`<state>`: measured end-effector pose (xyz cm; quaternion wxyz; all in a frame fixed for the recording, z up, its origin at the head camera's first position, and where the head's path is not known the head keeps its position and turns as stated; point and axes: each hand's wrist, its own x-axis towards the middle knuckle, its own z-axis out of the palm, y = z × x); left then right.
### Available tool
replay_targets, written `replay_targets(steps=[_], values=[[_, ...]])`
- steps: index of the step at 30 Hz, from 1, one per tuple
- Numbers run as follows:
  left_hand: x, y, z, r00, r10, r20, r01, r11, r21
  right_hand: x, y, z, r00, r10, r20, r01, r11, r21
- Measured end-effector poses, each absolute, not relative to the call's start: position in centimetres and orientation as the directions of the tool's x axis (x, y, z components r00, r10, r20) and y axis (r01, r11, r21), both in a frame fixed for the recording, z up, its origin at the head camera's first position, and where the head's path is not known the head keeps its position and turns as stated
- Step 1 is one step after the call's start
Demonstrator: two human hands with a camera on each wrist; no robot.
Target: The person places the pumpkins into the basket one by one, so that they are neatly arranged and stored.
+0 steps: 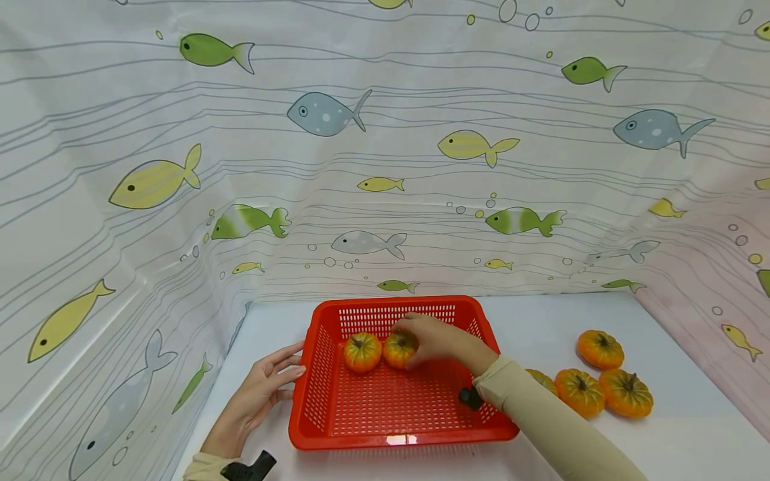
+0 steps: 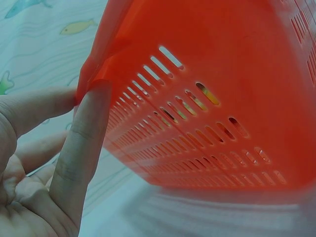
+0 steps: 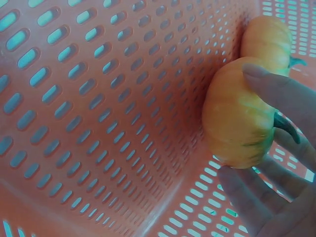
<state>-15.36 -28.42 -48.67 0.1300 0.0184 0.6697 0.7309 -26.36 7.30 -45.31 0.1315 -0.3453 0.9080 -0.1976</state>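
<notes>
A red plastic basket (image 1: pixel 397 407) with slotted walls holds two small orange pumpkins near its back. My right hand (image 1: pixel 434 339) grips the right-hand pumpkin (image 1: pixel 400 350), thumb on one side and fingers on the other. Its green stem points toward the palm in the right wrist view, where the pumpkin (image 3: pixel 237 116) sits against the basket floor. The other pumpkin (image 1: pixel 363 352) stands just left of it. At the basket's left side, my left hand (image 1: pixel 261 387) touches the rim with nearly straight fingers; the left wrist view shows fingertips (image 2: pixel 96 96) right at the rim.
On the white table (image 1: pixel 252 327), right of the basket, lie several more pumpkins (image 1: pixel 579 393), one partly behind my right sleeve (image 1: pixel 541 414). A fish-print curtain (image 1: pixel 421 234) encloses the back and sides.
</notes>
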Motion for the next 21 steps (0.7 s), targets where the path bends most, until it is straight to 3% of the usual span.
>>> replay_targets(steps=[21], values=[[-15.23, -28.43, -48.54, -0.964, 0.221, -0.146, -0.167, -0.08, 0.983, -26.58, 7.75, -45.08, -0.73, -0.675, -0.106, -0.547, 0.67, -0.502]])
